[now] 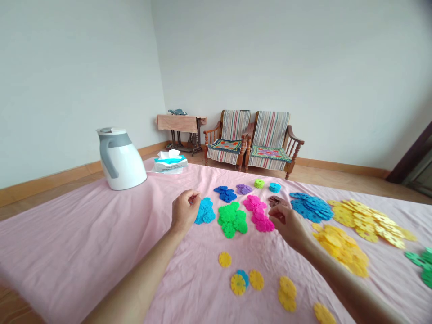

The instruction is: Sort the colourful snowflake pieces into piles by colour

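Note:
My left hand [184, 210] is curled, its fingertips drawn together, beside a pile of light blue notched plastic discs [205, 210]. Whatever may be in those fingers is hidden or too small to see. My right hand [289, 225] is bent into a pinch between the magenta discs [259, 212] and the brown discs [277, 201], partly covering the brown ones. I cannot make out anything between its fingertips. Bright green discs [232, 219] lie between the two hands. Behind them are dark blue discs [225, 194], purple discs [243, 189], a lime stack [259, 183] and a turquoise stack [274, 187].
Blue discs [310, 207], yellow discs [371, 220], orange-yellow discs [344, 249] and green discs [423, 263] spread rightward. Loose yellow discs [256, 279] lie nearer me on the pink cloth [135, 243]. A white jug [124, 164] and tissue box [170, 163] stand left; chairs [270, 139] beyond.

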A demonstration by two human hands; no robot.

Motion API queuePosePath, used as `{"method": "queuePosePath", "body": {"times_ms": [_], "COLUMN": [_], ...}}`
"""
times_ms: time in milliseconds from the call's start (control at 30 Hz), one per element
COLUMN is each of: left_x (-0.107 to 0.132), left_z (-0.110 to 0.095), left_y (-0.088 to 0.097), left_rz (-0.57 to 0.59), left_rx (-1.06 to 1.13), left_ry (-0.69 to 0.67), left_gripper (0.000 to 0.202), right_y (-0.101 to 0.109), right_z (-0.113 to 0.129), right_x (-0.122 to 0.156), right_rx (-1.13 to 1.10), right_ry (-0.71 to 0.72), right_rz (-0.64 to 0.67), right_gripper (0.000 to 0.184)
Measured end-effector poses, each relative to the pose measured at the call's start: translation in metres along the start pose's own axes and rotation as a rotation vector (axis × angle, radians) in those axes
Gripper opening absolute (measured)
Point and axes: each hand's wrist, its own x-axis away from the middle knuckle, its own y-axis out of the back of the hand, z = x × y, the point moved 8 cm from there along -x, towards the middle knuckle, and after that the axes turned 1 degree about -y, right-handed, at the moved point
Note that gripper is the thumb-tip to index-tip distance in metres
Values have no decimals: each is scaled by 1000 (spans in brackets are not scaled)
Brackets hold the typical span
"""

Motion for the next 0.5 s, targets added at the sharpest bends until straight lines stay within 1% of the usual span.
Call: {"method": "queuePosePath", "body": {"times_ms": [33, 100, 167, 267, 367, 500], "left_x": [0, 1, 2, 3, 3, 2], "left_z": [0, -1, -2, -2, -1, -1], "left_y": [-1, -2, -4, -7, -8, -5], "left_rz": [3, 9, 19, 38, 45, 33], "left_rx": [1, -1, -6, -10, -11, -11], "left_ry": [-2, -8, -14, -21, -24, -19], "left_gripper": [19, 19, 19, 19, 19, 20], "right_y": [0, -11, -19, -29, -38, -41], "right_z": [10, 39, 63, 88, 96, 90], "right_x": [11, 38, 66, 95, 105, 102], "right_rx": [-6, -48, -96, -135, -103, -85], "right_ry": [25, 148, 197, 255, 271, 215], "right_rz": [34, 220, 349, 449, 504, 494], "right_gripper": [9, 10, 16, 28, 27, 23]}}
